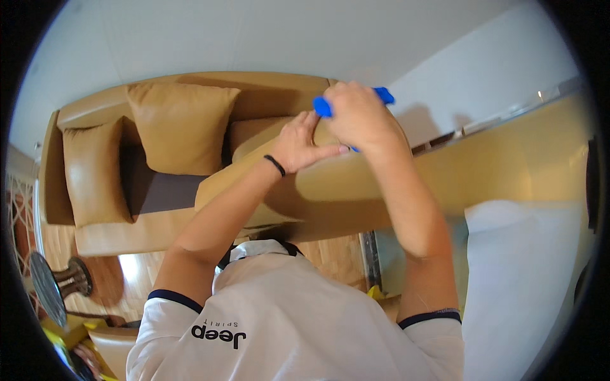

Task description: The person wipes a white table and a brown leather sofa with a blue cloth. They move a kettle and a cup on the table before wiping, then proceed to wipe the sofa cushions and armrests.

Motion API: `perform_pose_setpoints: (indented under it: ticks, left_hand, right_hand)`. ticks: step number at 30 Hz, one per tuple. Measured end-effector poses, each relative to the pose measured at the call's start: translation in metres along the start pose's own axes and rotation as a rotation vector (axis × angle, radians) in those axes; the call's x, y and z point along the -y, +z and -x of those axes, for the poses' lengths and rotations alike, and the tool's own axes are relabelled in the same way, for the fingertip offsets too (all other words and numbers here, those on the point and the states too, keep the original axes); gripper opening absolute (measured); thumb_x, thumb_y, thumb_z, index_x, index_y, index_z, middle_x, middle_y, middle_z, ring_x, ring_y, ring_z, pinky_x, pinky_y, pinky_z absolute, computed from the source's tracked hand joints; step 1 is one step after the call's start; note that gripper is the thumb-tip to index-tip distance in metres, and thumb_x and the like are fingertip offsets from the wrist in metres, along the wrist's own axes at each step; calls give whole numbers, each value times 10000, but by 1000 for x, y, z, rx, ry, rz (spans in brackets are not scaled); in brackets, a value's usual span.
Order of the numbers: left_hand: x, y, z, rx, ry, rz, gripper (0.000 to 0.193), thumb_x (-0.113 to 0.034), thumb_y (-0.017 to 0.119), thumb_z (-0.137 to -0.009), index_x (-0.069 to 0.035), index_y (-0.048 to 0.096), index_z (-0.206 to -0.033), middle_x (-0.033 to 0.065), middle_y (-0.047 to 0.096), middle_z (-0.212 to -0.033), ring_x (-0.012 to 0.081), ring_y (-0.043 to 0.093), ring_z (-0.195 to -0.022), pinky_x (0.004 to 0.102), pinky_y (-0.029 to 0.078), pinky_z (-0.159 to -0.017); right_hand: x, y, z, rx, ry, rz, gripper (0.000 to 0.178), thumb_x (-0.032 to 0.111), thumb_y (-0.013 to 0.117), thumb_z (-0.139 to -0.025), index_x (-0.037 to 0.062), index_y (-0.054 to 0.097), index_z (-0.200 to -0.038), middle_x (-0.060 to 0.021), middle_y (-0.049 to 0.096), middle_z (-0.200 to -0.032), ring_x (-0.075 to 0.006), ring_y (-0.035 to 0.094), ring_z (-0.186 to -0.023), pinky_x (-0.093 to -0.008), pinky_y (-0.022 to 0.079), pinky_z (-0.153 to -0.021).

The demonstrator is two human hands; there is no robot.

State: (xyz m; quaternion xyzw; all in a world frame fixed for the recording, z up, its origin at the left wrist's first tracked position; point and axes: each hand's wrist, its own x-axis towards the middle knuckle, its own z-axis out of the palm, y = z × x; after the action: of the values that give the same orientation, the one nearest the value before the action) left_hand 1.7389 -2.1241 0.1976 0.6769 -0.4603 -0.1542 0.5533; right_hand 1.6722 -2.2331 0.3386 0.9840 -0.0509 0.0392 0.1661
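My right hand [359,119] is closed in a fist around a bright blue thing [323,106] whose ends stick out on both sides of it. Its middle is covered by my fingers, so I cannot tell whether it is a cloth or a handle. Below the fist, my left hand [300,143] lies on the tan leather-like arm [343,184] of a sofa, its thumb stretched toward the right. A black band circles my left wrist. Beside that thumb tip shows a small blue bit [355,149]; whether it belongs to the held thing is hidden.
The tan sofa [140,232] stretches leftward, with two tan cushions [184,127] [95,171] on it. A dark round-topped stand [47,289] is on the wooden floor at the left. White sheeting [518,273] hangs at the right, and a pale wall [483,70] rises behind.
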Motion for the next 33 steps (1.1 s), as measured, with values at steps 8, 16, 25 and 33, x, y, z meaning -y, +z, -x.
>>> perform_pose_setpoints:
  ticks: [8,16,25,33]
  left_hand:
    - [27,-5,-27,-107,-123,-35,1057,-714,741,-745,-24,452,-1493,269,481,-1477,398,485,-1362,450,419,-1118]
    - [81,-15,-39,-180,-216,38,886,-681,439,-981,-1,373,-1544,310,429,-1514,423,405,-1421,437,313,-1183]
    - [98,-53,-32,-237,-317,118,897,-603,568,-976,35,318,-1555,243,478,-1496,322,447,-1403,395,339,-1166]
    - [109,-40,-35,-251,-318,385,795,-458,551,-1039,31,250,-1589,191,455,-1533,239,450,-1398,347,359,-1159]
  right_hand:
    - [7,-25,37,-452,75,-293,257,173,770,-774,64,674,-986,-116,660,-980,-348,610,-967,-457,481,-861]
    - [41,121,48,-811,287,-399,385,123,698,-851,141,666,-1235,-81,599,-1217,-347,554,-1077,-488,427,-939]
    - [39,143,2,-1042,269,-729,327,140,709,-875,107,674,-1199,-118,606,-1119,-351,570,-1048,-486,429,-920]
    - [31,147,-24,-887,225,-716,303,150,736,-818,126,681,-1115,-59,627,-1113,-300,584,-1039,-467,412,-920]
